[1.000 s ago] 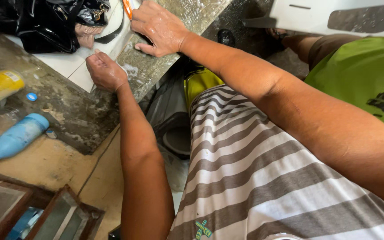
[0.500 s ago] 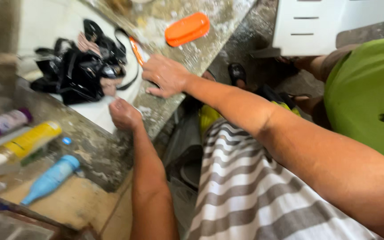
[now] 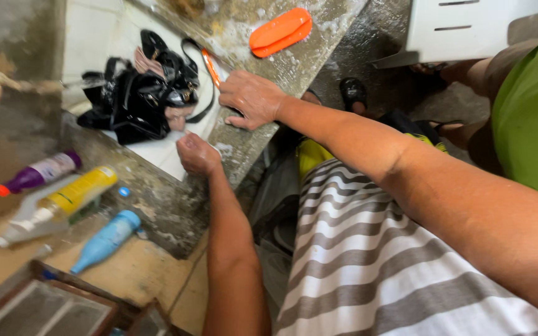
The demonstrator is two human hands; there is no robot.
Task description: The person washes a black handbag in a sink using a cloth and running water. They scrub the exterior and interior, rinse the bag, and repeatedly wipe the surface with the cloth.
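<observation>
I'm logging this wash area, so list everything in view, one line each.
black bag: one, black, in the white basin
basin: one, white tiled, left of the stone ledge
orange brush: one, orange, on the ledge top
ledge: one, grey speckled stone, beside the basin
purple bottle: one, purple, lying far left
yellow bottle: one, yellow, lying beside it
blue bottle: one, light blue, lying on the floor
left hand: fisted at the basin edge
right hand: flat on the ledge

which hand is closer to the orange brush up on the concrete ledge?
Right. The right hand lies flat on the ledge, just below the orange brush but apart from it. The left hand is fisted at the basin's edge, lower down and farther from the brush.
</observation>
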